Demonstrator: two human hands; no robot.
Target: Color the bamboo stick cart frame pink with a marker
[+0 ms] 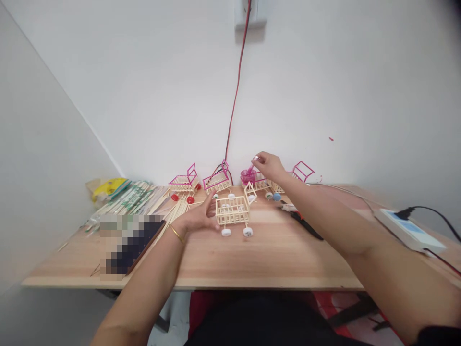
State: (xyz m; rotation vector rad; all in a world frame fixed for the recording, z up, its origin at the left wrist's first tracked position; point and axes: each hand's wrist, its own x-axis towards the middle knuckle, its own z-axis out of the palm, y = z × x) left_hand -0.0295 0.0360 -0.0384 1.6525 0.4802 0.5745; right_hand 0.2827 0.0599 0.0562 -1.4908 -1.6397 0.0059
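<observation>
A small shopping cart model [233,211] made of bare pale sticks stands upright on white round wheels in mid-table. My left hand [201,215] is at its left end, thumb and fingers spread apart; whether they touch the sticks I cannot tell. Farther back, my right hand [267,164] pinches a short pink-stained brush [251,168], its lower end in a jar of pink paint [248,177]. Along the wall stand similar carts with pink-painted rims and handles, among them a left cart [183,182], a middle cart [216,183] and a right cart [303,171] partly behind my right arm.
Loose sticks and green-white stick packets [139,199] lie at the left beside a yellow bag [110,187]. A dark flat object [139,247], partly blurred, is near my left forearm. Black-handled pliers [306,226] lie by my right forearm. A white power strip [410,230] with cables sits at the right.
</observation>
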